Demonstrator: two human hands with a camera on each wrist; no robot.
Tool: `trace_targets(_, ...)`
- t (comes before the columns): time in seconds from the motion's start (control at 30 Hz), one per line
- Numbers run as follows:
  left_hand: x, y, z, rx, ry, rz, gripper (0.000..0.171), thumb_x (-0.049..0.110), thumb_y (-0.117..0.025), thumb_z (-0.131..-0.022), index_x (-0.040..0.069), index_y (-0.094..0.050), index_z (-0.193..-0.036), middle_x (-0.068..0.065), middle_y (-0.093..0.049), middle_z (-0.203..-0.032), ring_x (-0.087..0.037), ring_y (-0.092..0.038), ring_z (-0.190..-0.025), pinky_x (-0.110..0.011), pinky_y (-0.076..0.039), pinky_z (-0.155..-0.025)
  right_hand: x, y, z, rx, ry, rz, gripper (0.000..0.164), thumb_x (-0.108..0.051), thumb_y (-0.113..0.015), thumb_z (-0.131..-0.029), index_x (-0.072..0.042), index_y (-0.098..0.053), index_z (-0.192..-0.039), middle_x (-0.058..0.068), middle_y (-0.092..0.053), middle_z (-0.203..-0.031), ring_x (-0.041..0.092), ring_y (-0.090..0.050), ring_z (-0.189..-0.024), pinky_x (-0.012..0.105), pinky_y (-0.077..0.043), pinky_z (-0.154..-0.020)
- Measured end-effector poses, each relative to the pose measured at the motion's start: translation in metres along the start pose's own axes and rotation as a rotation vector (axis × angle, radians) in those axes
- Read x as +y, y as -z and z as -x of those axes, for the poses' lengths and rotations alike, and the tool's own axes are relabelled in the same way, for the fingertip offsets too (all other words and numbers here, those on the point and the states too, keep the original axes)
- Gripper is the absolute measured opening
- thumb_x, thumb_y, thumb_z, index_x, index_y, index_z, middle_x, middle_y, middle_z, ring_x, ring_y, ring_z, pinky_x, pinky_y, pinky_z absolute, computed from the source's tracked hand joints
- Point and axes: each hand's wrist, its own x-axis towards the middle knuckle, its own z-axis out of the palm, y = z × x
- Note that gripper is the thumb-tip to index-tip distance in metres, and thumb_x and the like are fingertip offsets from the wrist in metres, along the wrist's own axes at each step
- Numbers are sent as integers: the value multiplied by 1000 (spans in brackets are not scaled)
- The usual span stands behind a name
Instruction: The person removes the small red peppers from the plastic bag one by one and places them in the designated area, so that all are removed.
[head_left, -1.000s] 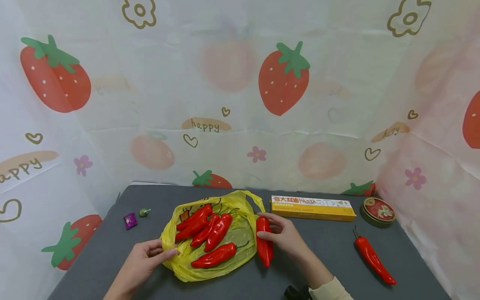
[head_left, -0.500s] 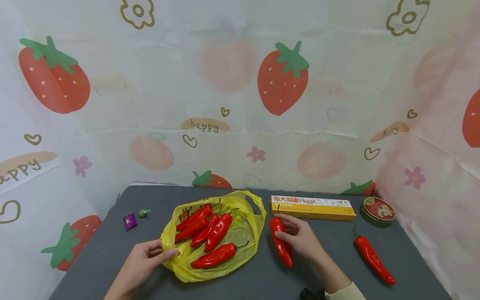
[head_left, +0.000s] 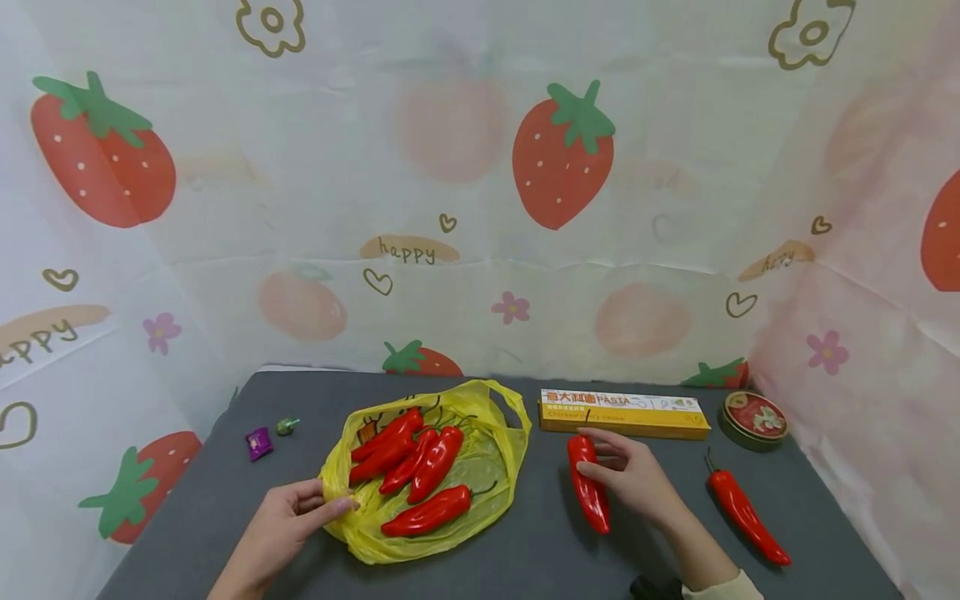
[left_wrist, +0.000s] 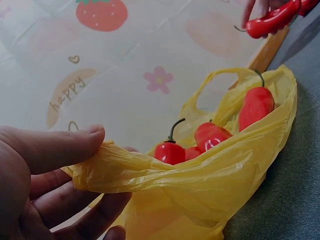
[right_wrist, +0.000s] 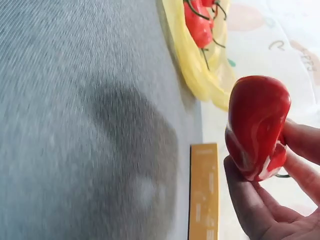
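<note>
My left hand [head_left: 292, 521] pinches the near left rim of a yellow plastic bag [head_left: 487, 508], thumb over the folded edge in the left wrist view. Inside the wide-mouthed bag lie several glossy red chili peppers [head_left: 427, 511] with dark green stems. To the right of the bag, my right hand [head_left: 630, 475] grips one more red chili pepper [head_left: 588, 492] between thumb and fingers, stem pointing away. In the right wrist view this pepper [right_wrist: 257, 125] is held above the grey surface, which shows a shadow.
A yellow and white pasta box [head_left: 622, 414] lies behind my right hand. Beside it stands a round tin [head_left: 753, 421], with a single red chili pepper [head_left: 746, 517] in front. A purple wrapped candy [head_left: 258, 443] and a small green item [head_left: 287, 426] lie at the left.
My right hand has carried its chili pepper rightward, from beside the bag's edge to in front of the pasta box. The left hand stays on the bag's rim.
</note>
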Motion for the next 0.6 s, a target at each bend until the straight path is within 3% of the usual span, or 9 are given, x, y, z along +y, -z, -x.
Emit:
trace_targets(0.27, 1, 1, 1, -6, 3, 27, 53, 36, -75, -92, -2, -67, -127, -8, -78, -103, -18, -67, -88, -30, -56, -79, 10, 14, 1, 6, -4, 80, 55, -31, -80, -88, -21, -62, -139, 16, -65, -131, 29, -65, -111, 44, -58, -86)
trace_targets(0.6, 0, 0, 1, 5, -8, 23, 56, 40, -77, -89, -2, -68, -125, -8, -78, -102, -16, -69, -90, -31, -56, -82, 20, 32, 9, 36, -36, 137, 58, -35, -80, -88, -23, -61, -141, 20, -62, -135, 32, -63, -113, 45, -58, -87)
